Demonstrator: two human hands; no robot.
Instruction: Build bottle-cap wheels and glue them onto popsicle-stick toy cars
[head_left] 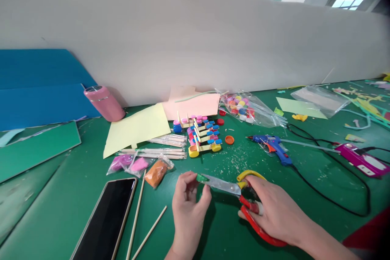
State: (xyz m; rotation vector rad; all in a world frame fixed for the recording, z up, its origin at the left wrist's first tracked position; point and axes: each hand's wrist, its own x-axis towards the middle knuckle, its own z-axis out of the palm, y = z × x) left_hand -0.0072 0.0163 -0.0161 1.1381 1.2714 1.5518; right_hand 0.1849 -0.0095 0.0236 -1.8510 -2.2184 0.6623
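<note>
In my right hand (274,207) is a pair of scissors (224,185) with one yellow and one red handle, blades pointing left. Their tip meets a small green bottle cap (202,178), pinched between the thumb and fingers of my left hand (190,207). Behind my hands stand several small models (204,136) made of sticks and coloured caps. An orange cap (229,140) lies beside them, with white crumbs scattered to its right.
A blue glue gun (272,146) and its black cable lie right, near a purple power strip (362,158). Left are a phone (105,219), wooden sticks (149,233), bagged clay (157,172) and a pink bottle (104,102). A bag of caps (243,107) lies behind.
</note>
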